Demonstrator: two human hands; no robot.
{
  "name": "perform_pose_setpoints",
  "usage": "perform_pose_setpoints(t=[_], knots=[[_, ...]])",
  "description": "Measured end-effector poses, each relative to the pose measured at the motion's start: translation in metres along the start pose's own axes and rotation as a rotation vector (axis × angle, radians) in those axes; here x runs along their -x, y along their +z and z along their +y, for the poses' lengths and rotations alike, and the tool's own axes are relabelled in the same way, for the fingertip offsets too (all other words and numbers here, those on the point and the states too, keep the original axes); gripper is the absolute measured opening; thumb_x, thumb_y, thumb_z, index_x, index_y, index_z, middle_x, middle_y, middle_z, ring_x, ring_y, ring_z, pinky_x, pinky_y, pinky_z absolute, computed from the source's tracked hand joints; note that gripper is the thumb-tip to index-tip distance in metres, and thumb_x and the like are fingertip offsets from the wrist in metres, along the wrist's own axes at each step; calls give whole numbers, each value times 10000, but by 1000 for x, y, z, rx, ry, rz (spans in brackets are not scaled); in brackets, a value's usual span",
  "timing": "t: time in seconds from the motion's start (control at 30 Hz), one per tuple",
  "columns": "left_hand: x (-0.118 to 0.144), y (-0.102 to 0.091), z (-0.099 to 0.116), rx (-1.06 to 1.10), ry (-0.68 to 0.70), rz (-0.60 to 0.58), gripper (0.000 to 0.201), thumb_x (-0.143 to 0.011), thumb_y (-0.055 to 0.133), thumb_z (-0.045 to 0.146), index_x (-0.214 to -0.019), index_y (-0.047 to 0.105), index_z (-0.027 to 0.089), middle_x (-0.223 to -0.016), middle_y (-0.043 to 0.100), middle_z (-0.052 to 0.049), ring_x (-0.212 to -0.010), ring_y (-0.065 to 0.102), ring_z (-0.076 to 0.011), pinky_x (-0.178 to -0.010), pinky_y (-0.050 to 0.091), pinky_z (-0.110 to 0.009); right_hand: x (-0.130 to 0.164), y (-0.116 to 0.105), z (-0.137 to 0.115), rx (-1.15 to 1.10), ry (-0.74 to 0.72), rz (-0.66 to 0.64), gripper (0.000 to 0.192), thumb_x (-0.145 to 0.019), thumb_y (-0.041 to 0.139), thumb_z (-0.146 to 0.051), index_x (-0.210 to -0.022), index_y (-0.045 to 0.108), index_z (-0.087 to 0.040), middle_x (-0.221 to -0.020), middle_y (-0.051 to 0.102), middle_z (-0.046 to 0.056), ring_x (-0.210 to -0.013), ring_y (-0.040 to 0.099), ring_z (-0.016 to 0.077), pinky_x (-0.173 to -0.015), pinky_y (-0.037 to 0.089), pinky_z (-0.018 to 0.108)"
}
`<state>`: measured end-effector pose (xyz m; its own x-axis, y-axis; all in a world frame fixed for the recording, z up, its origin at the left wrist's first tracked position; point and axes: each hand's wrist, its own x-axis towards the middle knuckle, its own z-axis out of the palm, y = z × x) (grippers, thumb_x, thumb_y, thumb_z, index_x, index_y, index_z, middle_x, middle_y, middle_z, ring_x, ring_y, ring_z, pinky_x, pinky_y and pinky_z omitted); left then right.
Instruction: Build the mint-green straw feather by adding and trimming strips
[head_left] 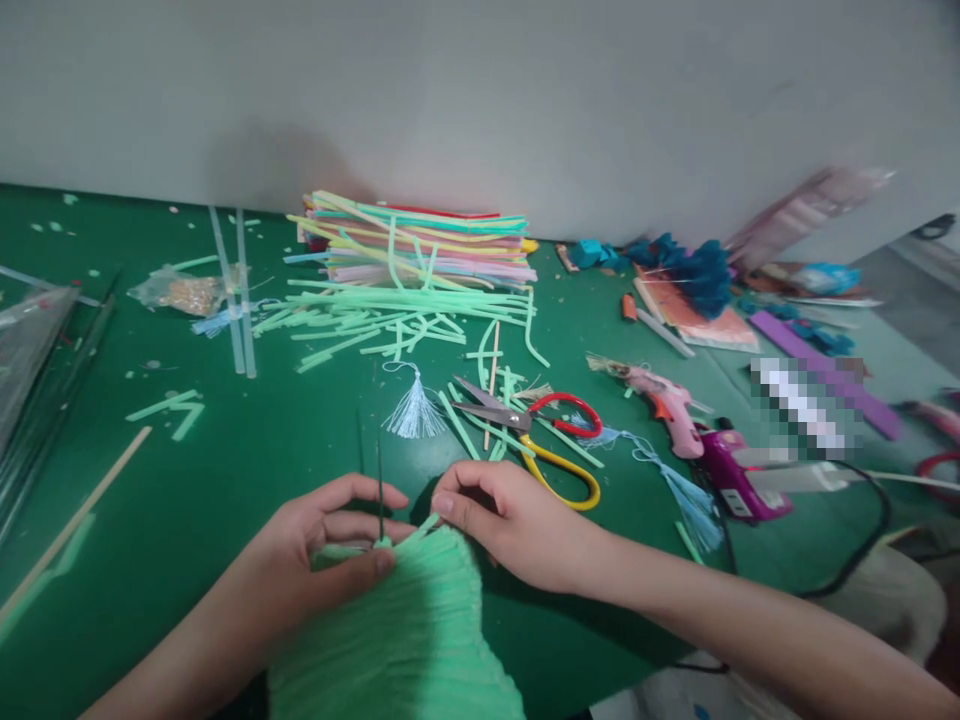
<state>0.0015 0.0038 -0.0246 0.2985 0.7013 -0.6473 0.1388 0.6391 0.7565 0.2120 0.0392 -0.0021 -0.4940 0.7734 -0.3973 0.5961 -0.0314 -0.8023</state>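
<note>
A light green sheet of ribbed pipe cleaners (382, 640) hangs below my hands at the front edge of the table. My left hand (322, 540) grips its upper left corner, thumb in front and fingers behind. A thin dark wire (380, 480) stands upright from the sheet beside my left thumb. Pinched in my right hand (487, 515) is the end of a green pipe cleaner (420, 527) that runs along the sheet's top edge. Just beyond my right hand lie open scissors (517, 420) with one red and one yellow handle.
Bundled coloured pipe cleaners (427, 245) lie against the wall, with loose green pieces (405, 300) before them. A blue tassel (415, 405) is left of the scissors. To the right are a pink glue gun (667, 405), a purple device (739, 475) and a black cord (874, 540). A wooden stick (82, 515) lies left.
</note>
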Motion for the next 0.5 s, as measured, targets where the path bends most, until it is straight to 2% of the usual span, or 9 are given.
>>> perform_pose_setpoints(t=[0.2, 0.33, 0.5], knots=[[-3, -2, -3, 56, 1, -33, 451, -693, 772, 455, -1039, 600, 224, -1009, 757, -93, -851, 706, -265, -729, 524, -360, 8, -1, 4, -23, -35, 39, 283, -936, 497, -391, -867, 655, -167, -717, 571, -21, -620, 462, 88, -529, 338, 201], [-4, 0, -2, -1, 32, -41, 409, -687, 761, 477, -999, 649, 237, -984, 766, -74, -873, 698, -264, -728, 509, -339, 9, 3, 5, -80, -25, 21, 210, -917, 522, -320, -866, 649, -160, -674, 531, -37, -606, 444, 83, -519, 330, 198], [-6, 1, -3, -144, 78, -26, 285, -671, 764, 492, -786, 730, 233, -757, 760, -17, -791, 687, -233, -764, 474, -321, 9, 11, 2, -158, -12, 0, 225, -924, 503, -312, -861, 630, -138, -657, 491, -39, -587, 413, 79, -503, 326, 192]])
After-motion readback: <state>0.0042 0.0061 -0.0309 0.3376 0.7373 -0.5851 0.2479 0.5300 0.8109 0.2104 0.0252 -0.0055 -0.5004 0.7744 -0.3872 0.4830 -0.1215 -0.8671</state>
